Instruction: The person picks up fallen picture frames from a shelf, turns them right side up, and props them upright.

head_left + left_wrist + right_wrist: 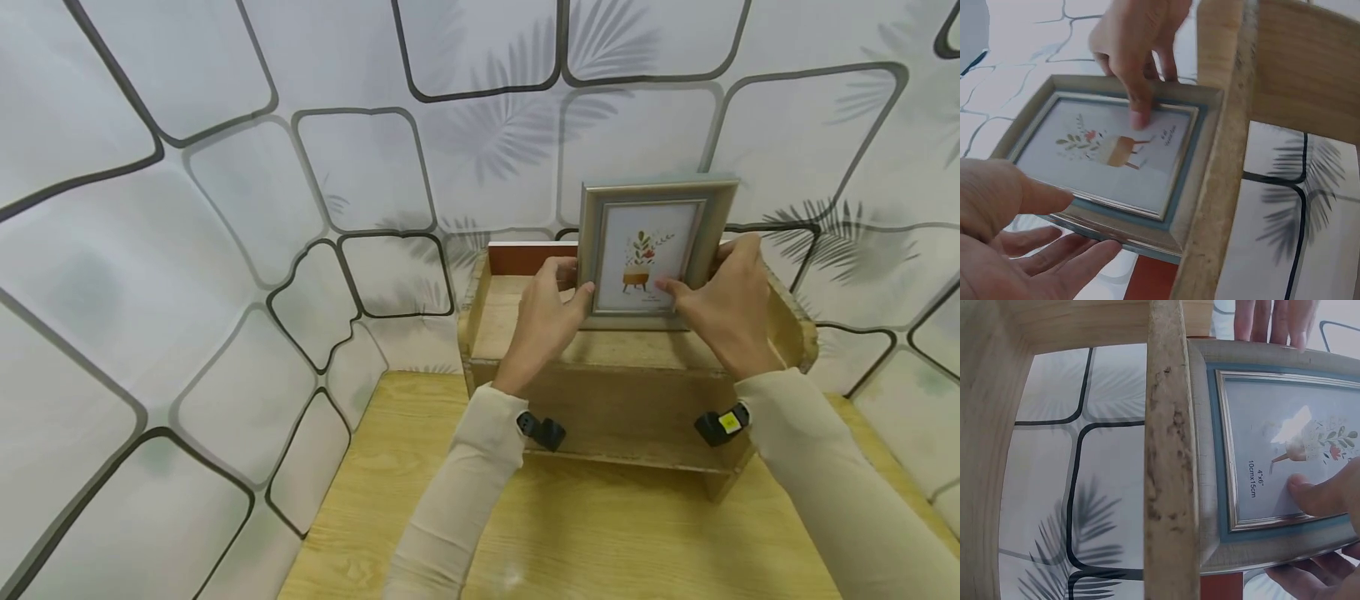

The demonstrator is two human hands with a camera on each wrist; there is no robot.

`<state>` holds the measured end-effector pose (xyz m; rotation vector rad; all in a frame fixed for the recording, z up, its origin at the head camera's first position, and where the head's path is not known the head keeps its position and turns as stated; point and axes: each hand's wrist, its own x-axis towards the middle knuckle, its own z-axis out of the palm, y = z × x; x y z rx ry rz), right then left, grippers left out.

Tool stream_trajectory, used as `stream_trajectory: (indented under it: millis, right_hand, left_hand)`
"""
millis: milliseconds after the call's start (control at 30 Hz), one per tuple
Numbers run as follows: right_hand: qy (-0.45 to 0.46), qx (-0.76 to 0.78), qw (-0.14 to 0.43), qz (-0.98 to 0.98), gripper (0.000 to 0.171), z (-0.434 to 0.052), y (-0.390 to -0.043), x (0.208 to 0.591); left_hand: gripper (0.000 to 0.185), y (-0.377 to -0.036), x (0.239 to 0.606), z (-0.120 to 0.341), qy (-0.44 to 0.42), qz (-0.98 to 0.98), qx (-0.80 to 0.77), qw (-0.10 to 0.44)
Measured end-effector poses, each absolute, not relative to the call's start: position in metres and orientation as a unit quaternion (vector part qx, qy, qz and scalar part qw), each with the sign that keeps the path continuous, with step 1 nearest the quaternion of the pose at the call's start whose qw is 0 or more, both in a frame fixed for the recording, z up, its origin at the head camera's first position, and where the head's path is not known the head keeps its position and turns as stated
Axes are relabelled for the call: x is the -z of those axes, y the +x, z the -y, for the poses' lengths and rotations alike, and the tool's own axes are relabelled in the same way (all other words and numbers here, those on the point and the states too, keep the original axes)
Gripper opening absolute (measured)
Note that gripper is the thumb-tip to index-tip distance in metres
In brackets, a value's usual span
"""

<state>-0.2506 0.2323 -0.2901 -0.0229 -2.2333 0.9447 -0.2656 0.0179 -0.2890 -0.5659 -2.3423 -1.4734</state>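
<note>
A champagne-and-blue picture frame [667,242] with a potted-plant print stands at the top of a small wooden shelf [622,408]. My right hand [727,304] pinches its right side, the thumb [1316,494] on the glass near the print's lower corner and the fingers behind. At the opposite side, my left hand [547,312] holds the edge between thumb and fingers; in the left wrist view those fingers [1066,262] reach along the outer side. The frame's lower edge is right by the shelf's upper board [1216,162] in both wrist views.
The shelf stands on a light wood table [360,500] against a patterned wall [495,183]. A reddish-brown panel [517,260] with a white top edge shows at the shelf's back left. Raised side panels [795,321] border the upper board.
</note>
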Motion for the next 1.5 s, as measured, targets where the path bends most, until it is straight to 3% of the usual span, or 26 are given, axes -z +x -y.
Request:
stream_trajectory:
  millis: [133,233,433,533,700,900,1167,1500]
  right_hand:
    - [-0.011,-0.361,0.341,0.868,0.071,-0.235,-0.248,0.289]
    - [-0.006,-0.36,0.367,0.858,0.077,-0.235,-0.245,0.283]
    - [0.093,-0.299,0.524,0.792,0.082,-0.224,-0.25,0.253]
    - [0.158,-0.23,0.558,0.781,0.087,-0.213,-0.256,0.235]
    - [0.201,-0.14,0.492,0.835,0.097,-0.195,-0.264,0.217]
    - [0.157,-0.09,0.391,0.902,0.093,-0.178,-0.267,0.212]
    - [0.164,-0.118,0.412,0.888,0.084,-0.176,-0.266,0.213]
    - [0.182,-0.146,0.407,0.883,0.093,-0.177,-0.264,0.213]
  left_hand:
    - [0.038,-0.272,0.29,-0.021,-0.194,0.827,0.494,0.186]
    - [0.035,-0.275,0.291,-0.022,-0.196,0.829,0.485,0.199]
    - [0.035,-0.277,0.292,-0.02,-0.2,0.819,0.498,0.202]
    - [0.035,-0.275,0.291,-0.02,-0.2,0.816,0.504,0.199]
    - [0.034,-0.275,0.289,-0.02,-0.197,0.814,0.515,0.183]
    - [0.033,-0.276,0.289,-0.018,-0.197,0.817,0.518,0.16]
    - [0.031,-0.278,0.289,-0.017,-0.205,0.815,0.522,0.145]
    - [0.027,-0.275,0.293,-0.019,-0.222,0.813,0.516,0.154]
